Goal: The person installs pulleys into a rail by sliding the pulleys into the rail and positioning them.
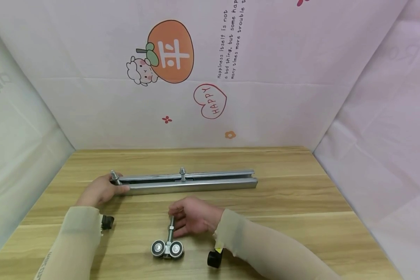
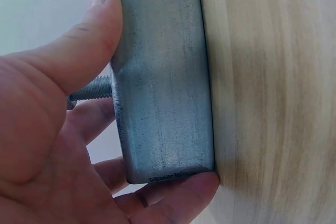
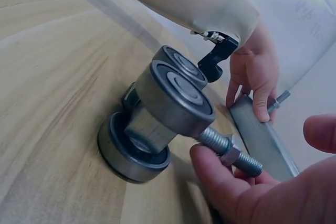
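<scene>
My left hand (image 1: 103, 189) grips the left end of a silver metal channel rail (image 1: 196, 187) lying across the table. In the left wrist view the thumb (image 2: 102, 22) presses along the rail's edge and the fingers reach round its end. A threaded bolt (image 1: 114, 177) sticks up from the slot beside that hand, and another bolt (image 1: 182, 174) rises near mid-rail. Closer to me is a roller trolley (image 1: 167, 249) with black-and-silver wheels and a threaded bolt with nuts. Beside that bolt, my right hand (image 1: 196, 216) has its fingers behind the shaft, its thumb (image 3: 320, 134) held apart.
The wood-grain table (image 1: 294, 217) is bounded behind by a printed white cloth (image 1: 266, 97), with more white cloth on the left and right sides. Black wrist cameras hang below both sleeves, the right one (image 1: 215, 258) near the trolley.
</scene>
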Available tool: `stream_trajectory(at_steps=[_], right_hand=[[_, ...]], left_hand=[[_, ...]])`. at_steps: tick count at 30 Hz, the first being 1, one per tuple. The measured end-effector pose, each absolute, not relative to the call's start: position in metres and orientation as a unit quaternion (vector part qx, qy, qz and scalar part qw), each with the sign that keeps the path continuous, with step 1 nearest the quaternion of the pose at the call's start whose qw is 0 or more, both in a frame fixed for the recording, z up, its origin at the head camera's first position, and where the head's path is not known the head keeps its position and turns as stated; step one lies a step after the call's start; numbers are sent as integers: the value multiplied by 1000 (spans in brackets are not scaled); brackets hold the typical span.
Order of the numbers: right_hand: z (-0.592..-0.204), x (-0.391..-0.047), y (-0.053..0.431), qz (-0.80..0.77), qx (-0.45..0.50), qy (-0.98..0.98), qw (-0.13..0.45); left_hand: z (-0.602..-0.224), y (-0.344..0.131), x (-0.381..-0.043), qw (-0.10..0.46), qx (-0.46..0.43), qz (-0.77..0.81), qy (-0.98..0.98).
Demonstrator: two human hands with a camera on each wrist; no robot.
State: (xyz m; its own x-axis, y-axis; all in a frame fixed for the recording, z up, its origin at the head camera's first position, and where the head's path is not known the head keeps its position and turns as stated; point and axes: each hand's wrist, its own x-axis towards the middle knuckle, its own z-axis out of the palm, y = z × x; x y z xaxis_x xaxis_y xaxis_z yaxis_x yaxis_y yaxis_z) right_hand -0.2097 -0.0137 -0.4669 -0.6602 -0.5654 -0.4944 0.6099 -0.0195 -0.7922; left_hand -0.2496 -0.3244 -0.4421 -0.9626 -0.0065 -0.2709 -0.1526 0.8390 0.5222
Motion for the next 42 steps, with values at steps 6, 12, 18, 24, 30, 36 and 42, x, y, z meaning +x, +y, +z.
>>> stream_trajectory(at_steps=[6,12,18,24,30,36,42], right_hand=[[-469,-207,-14,-711,3,574,406],[-471,-204,-14,-705,-20,587,397],[-473,-201,-13,-698,-28,596,396],[-471,-200,-11,-676,-39,599,427],[-471,-202,-8,-654,-65,604,451],[-471,-201,-8,-638,-73,619,451],[-470,-199,-8,-640,-72,623,444]], left_hand=[[-442,-324,-250,127,-39,280,951],[-442,-325,-250,128,-39,278,951],[-444,-325,-250,129,-42,277,951],[-444,-325,-250,128,-38,281,950],[-442,-324,-249,132,-43,282,949],[-441,-324,-249,135,-44,281,949],[-441,-325,-250,137,-43,277,950]])
